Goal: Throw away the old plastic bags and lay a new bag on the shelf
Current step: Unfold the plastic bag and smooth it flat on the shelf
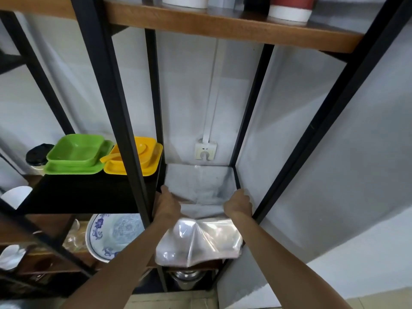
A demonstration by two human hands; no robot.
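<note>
Both hands were on a clear plastic bag (198, 239) spread over the narrow shelf (236, 175) of a black metal rack (124, 121). The left hand (167, 205) pressed on the bag's left edge by the rack's front post, fingers curled down over the film; the right hand (238, 204) did the same at the shelf's right edge, fingers bent onto the plastic, though whether either actually pinched the film or only pressed it flat could not be told. The bag covered the shelf back toward the wall, and its near end hung crumpled over the shelf's front edge. Behind the shelf, a white wall socket (205, 150) sat on the grey wall with a white cable duct running up from it. Left of the shelf, on a black board, stood green square dishes (78, 155) and yellow square dishes (136, 159) holding a yellow spoon, with a black lid further left. Below-left of the shelf lay a blue-and-white patterned plate (116, 235). Above the shelf, a wooden board (223, 25) carried a red-and-white container (289, 7). No legible writing or brand marks anywhere.
</note>
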